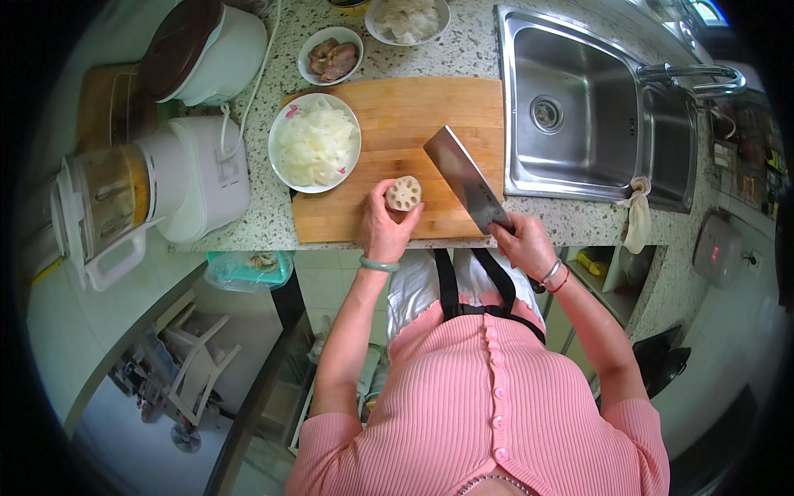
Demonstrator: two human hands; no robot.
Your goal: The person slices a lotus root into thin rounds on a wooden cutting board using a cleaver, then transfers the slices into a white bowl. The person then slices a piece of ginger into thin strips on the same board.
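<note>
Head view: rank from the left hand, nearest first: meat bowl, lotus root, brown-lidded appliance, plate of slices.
1. Lotus root: in the left hand.
2. Plate of slices: left side of the board.
3. Meat bowl: beyond the board.
4. Brown-lidded appliance: far left.

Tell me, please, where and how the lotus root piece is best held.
Probably by the rounded sides of the lotus root piece, coming from the left and near side, as the left hand holds it: the piece is round, its holed face points toward the camera, and the cleaver is at its right.
</note>
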